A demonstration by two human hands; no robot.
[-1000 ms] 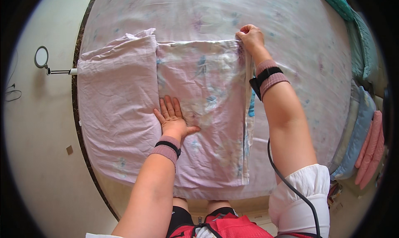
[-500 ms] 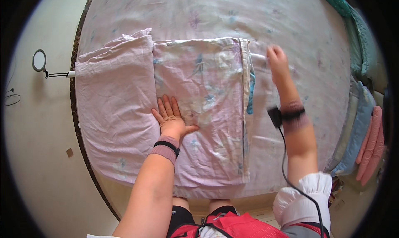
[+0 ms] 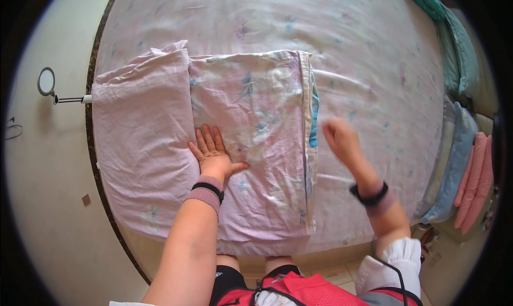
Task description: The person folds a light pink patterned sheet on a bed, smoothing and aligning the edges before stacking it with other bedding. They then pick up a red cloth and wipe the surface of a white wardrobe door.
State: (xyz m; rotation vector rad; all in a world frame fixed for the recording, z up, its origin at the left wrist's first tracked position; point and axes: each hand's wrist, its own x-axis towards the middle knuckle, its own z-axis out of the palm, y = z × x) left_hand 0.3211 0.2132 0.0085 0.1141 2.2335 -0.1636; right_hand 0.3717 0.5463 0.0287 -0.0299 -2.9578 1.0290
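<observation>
A thin, pale pink and white fabric with faded blue and purple flowers [image 3: 267, 108] is laid in a folded rectangle near the person's side of the bed, over a matching floral sheet [image 3: 374, 60]. It is pressed by the left hand [image 3: 215, 157], whose palm is set flat and whose fingers are spread wide, presumably so that the layers are kept from sliding. The little finger is placed along the edge of a plain, pale pink fabric flap [image 3: 141, 108], perhaps to steady that too. The right hand [image 3: 343, 141] is seen blurred and narrowly curled, just beside the right border, where a bright blue cloth strip [image 3: 313, 121] is exposed (the layers are not quite aligned there). Whether anything is pinched in it cannot be told.
</observation>
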